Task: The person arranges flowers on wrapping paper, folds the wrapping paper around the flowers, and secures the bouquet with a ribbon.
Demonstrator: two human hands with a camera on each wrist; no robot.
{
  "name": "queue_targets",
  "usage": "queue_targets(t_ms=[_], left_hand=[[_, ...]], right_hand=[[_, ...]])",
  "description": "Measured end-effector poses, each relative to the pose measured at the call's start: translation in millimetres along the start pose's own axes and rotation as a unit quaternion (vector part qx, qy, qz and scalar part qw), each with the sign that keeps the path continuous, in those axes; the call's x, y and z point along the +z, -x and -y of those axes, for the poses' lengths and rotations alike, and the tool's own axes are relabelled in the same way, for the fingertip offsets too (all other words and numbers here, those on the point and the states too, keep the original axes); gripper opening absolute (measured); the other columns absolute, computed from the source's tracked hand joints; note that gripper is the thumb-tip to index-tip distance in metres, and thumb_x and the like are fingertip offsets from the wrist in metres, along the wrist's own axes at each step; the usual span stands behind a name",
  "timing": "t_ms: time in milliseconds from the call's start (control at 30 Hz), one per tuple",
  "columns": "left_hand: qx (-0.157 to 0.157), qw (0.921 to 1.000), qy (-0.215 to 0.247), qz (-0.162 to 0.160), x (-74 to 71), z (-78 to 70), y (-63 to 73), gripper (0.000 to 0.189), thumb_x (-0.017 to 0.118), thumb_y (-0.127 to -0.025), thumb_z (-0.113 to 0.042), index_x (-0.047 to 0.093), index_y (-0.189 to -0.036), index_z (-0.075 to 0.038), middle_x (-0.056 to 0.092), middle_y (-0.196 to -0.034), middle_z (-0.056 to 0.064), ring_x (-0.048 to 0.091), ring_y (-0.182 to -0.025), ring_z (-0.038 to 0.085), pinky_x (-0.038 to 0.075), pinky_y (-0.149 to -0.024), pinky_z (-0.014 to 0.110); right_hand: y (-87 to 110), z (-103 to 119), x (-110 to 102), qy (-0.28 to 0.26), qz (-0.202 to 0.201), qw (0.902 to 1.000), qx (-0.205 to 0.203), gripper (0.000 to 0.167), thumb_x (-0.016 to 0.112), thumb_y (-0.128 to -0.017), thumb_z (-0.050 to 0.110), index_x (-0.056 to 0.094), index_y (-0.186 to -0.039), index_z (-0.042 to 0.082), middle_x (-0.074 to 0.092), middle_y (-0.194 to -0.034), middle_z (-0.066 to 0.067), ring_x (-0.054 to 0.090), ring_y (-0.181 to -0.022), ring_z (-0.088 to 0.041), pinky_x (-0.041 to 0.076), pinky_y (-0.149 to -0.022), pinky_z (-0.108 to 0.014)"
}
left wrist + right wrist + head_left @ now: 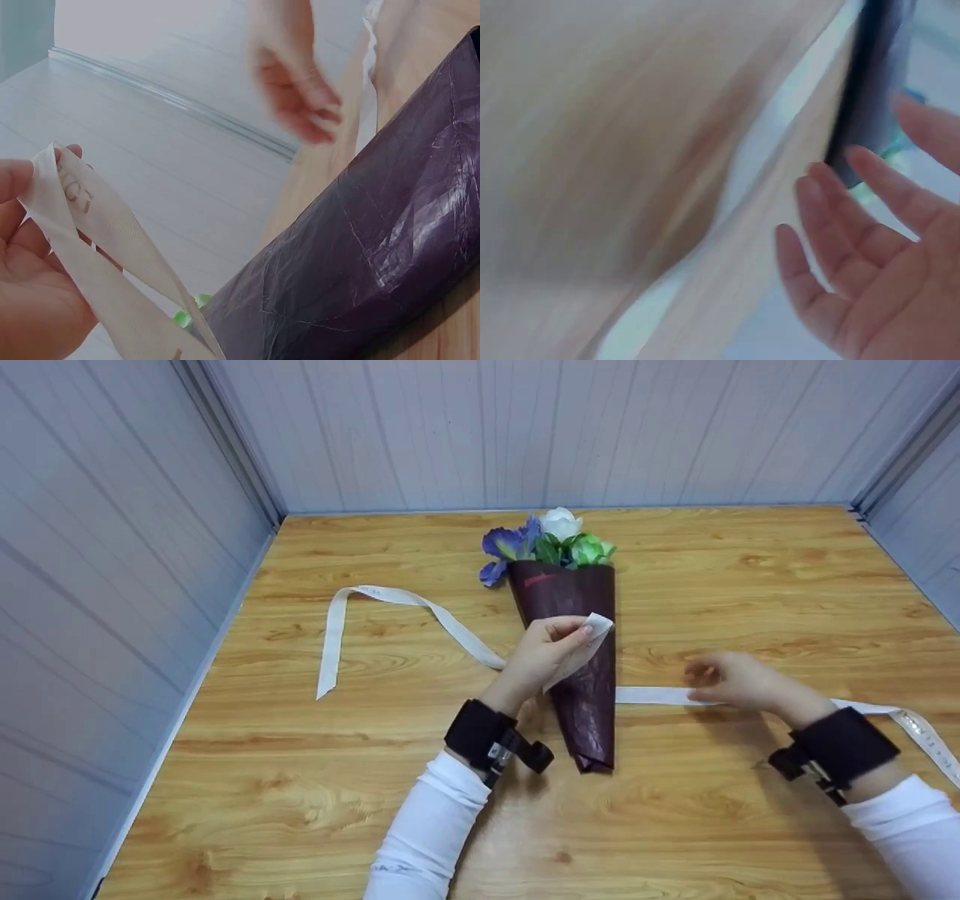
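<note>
A bouquet in dark purple wrapping paper (577, 660) lies on the table, its purple, white and green flowers pointing to the far side. Above the wrapping, my left hand (546, 656) pinches a folded loop of white printed ribbon (112, 232) between thumb and fingers. One ribbon tail (390, 595) runs out to the left across the wood; another stretch (652, 695) comes from under the bouquet to the right. Over that right stretch hovers my right hand (739, 681), fingers loosely spread and holding nothing, as the right wrist view shows.
The wooden table (300, 780) is bounded by a pale panelled wall (450, 435) at the back and side walls at left and right. Beyond the right hand, the ribbon's far end (930, 742) curls toward the table's right side. Both wrists carry black straps with small cameras.
</note>
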State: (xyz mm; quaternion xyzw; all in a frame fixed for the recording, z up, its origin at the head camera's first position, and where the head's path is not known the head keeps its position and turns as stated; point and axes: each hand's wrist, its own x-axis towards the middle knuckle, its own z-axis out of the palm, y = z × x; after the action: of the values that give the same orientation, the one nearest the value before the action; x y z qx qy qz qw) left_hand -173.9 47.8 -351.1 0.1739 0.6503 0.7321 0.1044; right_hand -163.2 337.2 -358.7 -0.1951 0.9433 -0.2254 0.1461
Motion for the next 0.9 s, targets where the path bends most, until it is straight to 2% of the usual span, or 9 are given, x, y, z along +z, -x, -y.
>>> queue_targets(t_ms=[100,233,333,533,567,667,800,867,900], left_hand=[[-0.004,1.0000,0.002,0.000,0.0,-1.4,0.2,0.029,0.053,-0.095,-0.004,0.060,-0.117,0.013,0.065,-0.111,0.025,0.057,-0.082,0.004,0.047,-0.074,0.017],[-0.005,1.0000,0.004,-0.004,-1.3,-2.1,1.2,0.029,0.053,-0.095,-0.004,0.060,-0.117,0.013,0.068,-0.106,0.020,0.057,-0.080,0.004,0.047,-0.073,0.018],[-0.001,1.0000,0.003,-0.005,-2.6,-2.0,1.4,0.029,0.054,-0.095,-0.004,0.060,-0.116,0.013,0.069,-0.102,0.016,0.056,-0.079,0.004,0.047,-0.072,0.018],[0.004,1.0000,-0.005,-0.005,-4.6,-0.8,0.5,0.029,0.054,-0.095,-0.006,0.060,-0.118,0.011,0.068,-0.106,0.018,0.057,-0.079,0.003,0.048,-0.072,0.019],[0.005,1.0000,-0.004,-0.004,-4.8,-0.3,0.3,0.029,0.054,-0.095,-0.006,0.060,-0.118,0.011,0.068,-0.106,0.018,0.057,-0.079,0.004,0.047,-0.072,0.019],[0.006,1.0000,-0.001,-0.002,-5.7,1.2,-0.6,0.029,0.053,-0.095,-0.006,0.060,-0.119,0.011,0.068,-0.104,0.015,0.056,-0.079,0.004,0.047,-0.071,0.018],[0.008,1.0000,0.002,0.000,-5.8,0.0,-0.2,0.030,0.053,-0.095,-0.005,0.059,-0.119,0.011,0.068,-0.104,0.015,0.056,-0.080,0.004,0.047,-0.072,0.018],[0.010,0.9999,0.003,0.000,-5.8,-0.7,0.0,0.030,0.052,-0.095,-0.005,0.059,-0.119,0.011,0.068,-0.105,0.016,0.056,-0.080,0.004,0.047,-0.072,0.018],[0.010,0.9999,0.005,0.000,-5.8,-1.1,0.2,0.030,0.052,-0.095,-0.005,0.059,-0.119,0.012,0.068,-0.105,0.016,0.056,-0.081,0.003,0.047,-0.073,0.018]], right_hand=[[6.3,-18,-2,0.042,0.030,0.9987,0.000,0.029,0.073,-0.081,0.020,0.065,-0.097,-0.003,0.065,-0.090,-0.013,0.060,-0.083,-0.026,0.048,-0.075,-0.044],[12.7,-30,-3,0.059,0.052,0.9969,-0.003,0.013,0.073,-0.077,0.012,0.061,-0.076,0.005,0.056,-0.072,0.001,0.048,-0.068,-0.012,0.040,-0.063,-0.028],[16.4,-32,-3,0.059,0.059,0.9965,0.003,0.014,0.072,-0.076,0.010,0.058,-0.072,0.008,0.050,-0.068,0.005,0.043,-0.064,-0.009,0.035,-0.061,-0.024],[21.8,-33,-7,0.070,0.077,0.9944,0.016,0.015,0.067,-0.082,0.011,0.056,-0.072,0.008,0.045,-0.067,0.006,0.040,-0.062,-0.010,0.032,-0.059,-0.025],[22.8,-33,-8,0.063,0.081,0.9945,0.022,0.015,0.065,-0.084,0.011,0.055,-0.073,0.008,0.045,-0.066,0.006,0.040,-0.062,-0.010,0.031,-0.059,-0.025],[27.2,-33,-15,-0.006,0.106,0.9930,0.052,0.017,0.060,-0.090,0.016,0.053,-0.080,0.005,0.048,-0.065,0.003,0.041,-0.057,-0.010,0.032,-0.055,-0.024],[35.6,-35,-33,-0.115,0.169,0.9755,0.082,0.026,0.057,-0.095,0.021,0.054,-0.084,-0.002,0.047,-0.059,0.001,0.042,-0.051,-0.007,0.038,-0.051,-0.023],[39.2,-36,-45,-0.129,0.181,0.9704,0.094,0.030,0.057,-0.095,0.022,0.056,-0.088,-0.006,0.045,-0.060,0.003,0.044,-0.051,-0.007,0.041,-0.051,-0.024],[40.1,-36,-51,-0.122,0.172,0.9720,0.105,0.032,0.057,-0.095,0.024,0.058,-0.090,-0.007,0.047,-0.061,0.003,0.045,-0.052,-0.007,0.042,-0.051,-0.024]])
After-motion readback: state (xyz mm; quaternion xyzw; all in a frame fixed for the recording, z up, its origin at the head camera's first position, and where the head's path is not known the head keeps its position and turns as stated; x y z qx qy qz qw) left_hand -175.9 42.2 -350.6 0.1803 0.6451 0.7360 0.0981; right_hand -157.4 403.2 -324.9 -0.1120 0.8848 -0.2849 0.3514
